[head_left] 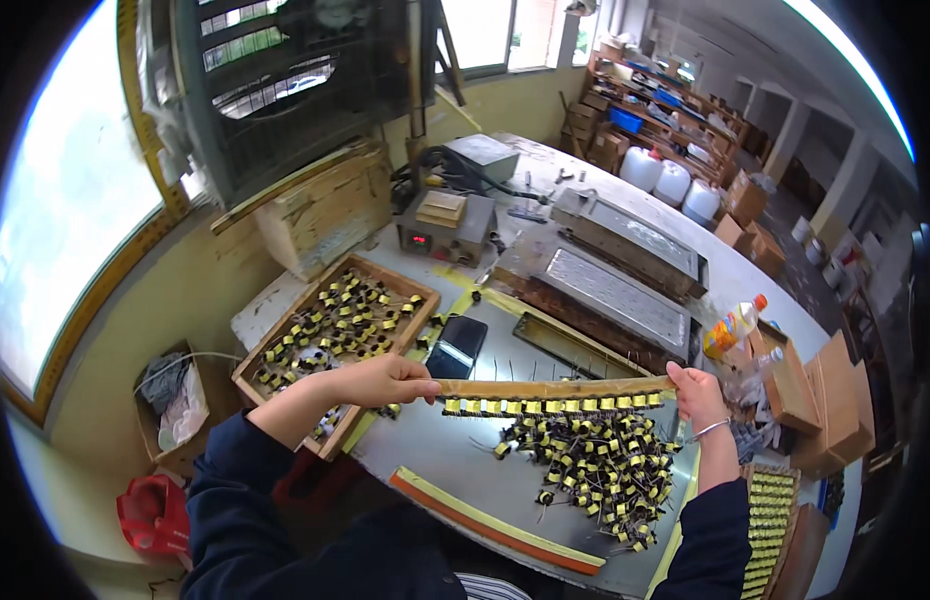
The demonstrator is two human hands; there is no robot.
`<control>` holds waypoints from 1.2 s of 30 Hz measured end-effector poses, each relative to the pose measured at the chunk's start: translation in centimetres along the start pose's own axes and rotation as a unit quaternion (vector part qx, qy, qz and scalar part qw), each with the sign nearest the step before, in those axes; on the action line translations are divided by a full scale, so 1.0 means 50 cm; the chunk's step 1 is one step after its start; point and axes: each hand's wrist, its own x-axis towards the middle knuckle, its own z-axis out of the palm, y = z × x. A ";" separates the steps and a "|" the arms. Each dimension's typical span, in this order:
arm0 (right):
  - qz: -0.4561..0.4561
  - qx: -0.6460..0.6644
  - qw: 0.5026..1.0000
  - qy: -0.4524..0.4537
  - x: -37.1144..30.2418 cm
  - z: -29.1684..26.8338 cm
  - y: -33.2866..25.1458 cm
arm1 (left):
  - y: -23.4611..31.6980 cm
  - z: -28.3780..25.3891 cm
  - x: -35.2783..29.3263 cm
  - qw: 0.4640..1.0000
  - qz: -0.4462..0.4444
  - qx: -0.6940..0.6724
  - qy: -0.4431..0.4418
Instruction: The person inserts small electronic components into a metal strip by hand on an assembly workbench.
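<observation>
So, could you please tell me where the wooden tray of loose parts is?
In the head view, the tray sits left of centre, partly behind the left forearm.

The grey table over there is crowded. On its pale top (pixel 455 450) lies a heap of small yellow-and-black parts (pixel 607 470); a wooden tray (pixel 422 317) sits left, a dark phone (pixel 458 345) near it. An orange-and-yellow strip (pixel 495 522) lines the near edge; a metal box (pixel 475 232) stands farther back.

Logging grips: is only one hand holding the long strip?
No, the left hand and right hand grip opposite ends of the strip.
</observation>
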 end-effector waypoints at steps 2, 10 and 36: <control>0.009 -0.013 1.000 -0.015 -0.023 0.062 -0.033 | -0.038 -0.020 -0.060 1.000 -0.015 -0.024 -0.001; 0.028 -0.064 0.997 -0.036 -0.049 0.267 -0.108 | -0.197 -0.095 -0.190 0.996 -0.031 -0.087 -0.001; 0.006 -0.023 0.997 -0.075 -0.017 0.343 -0.089 | -0.290 -0.122 -0.183 0.998 -0.014 -0.036 0.045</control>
